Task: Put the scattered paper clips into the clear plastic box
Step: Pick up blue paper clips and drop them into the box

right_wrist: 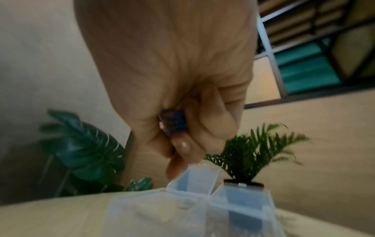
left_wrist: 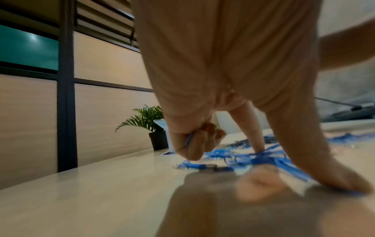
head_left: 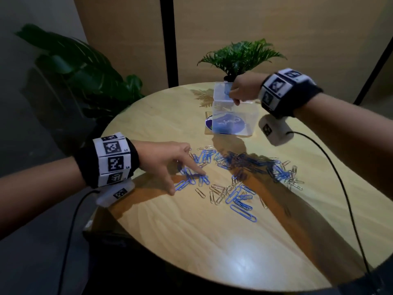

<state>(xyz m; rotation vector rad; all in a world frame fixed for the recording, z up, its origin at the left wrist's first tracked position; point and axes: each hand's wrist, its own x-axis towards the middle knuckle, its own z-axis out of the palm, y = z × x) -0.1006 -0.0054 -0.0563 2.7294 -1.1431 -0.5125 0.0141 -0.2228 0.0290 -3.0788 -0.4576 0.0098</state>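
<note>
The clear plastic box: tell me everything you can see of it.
The clear plastic box is a see-through cube with a hinged lid standing open at its far side. It stands upright on a round blue coaster on the wooden table, before a small potted fern. The right hand, gripping blue clips, hovers over its mouth.

Round wooden table [head_left: 191,241]; small potted fern [head_left: 240,56] at far edge; large-leaved plant [head_left: 80,75] behind; purple round sticker [head_left: 227,124].
</note>
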